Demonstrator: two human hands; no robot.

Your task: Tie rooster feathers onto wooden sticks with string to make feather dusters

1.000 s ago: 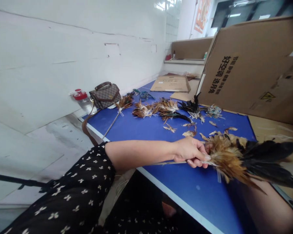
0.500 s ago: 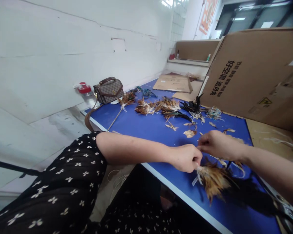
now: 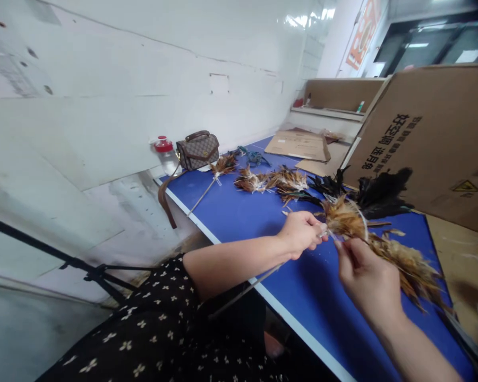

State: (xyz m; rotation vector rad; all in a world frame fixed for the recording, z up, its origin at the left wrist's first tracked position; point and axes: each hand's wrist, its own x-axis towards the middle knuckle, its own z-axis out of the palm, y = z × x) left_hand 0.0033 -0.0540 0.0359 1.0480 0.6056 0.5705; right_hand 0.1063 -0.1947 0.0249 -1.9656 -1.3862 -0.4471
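Left hand clasps a feather duster by its stick, seemingly for steadiness; right hand pinches a pale strip alongside.

Black garment, printed in white.
Small white petalled motifs dot it; left sleeve short, left hand and right hand bare.

The feather duster at the left hand is golden-brown and black; below that hand, the tabletop is blue; behind, the sleeve is white-flowered black.
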